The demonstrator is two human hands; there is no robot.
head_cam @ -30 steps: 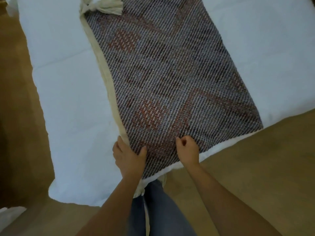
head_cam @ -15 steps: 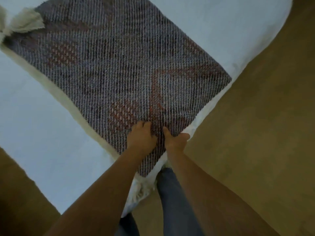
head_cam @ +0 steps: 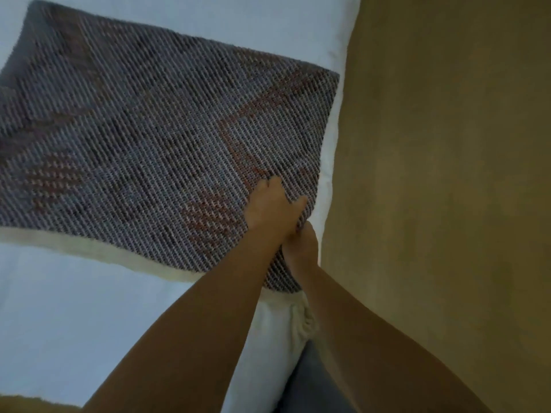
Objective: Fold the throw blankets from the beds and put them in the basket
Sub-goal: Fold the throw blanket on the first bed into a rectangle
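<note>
Throw blanket (head_cam: 143,138) lies flat on the white bed (head_cam: 74,317), filling upper left to centre of frame. Left hand (head_cam: 269,208) and right hand (head_cam: 301,247) touch at its lower-right edge, each grip pinching the fabric. Tan floor (head_cam: 447,174) at right.

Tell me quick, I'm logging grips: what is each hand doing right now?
Left hand: closed on the throw blanket near its edge.
Right hand: gripping the same blanket edge, just beside the left.

The throw blanket (head_cam: 143,129) under the fingers (head_cam: 272,186) was grey-woven with reddish diamonds; the bed (head_cam: 74,308) was white, the floor (head_cam: 447,174) tan.
</note>
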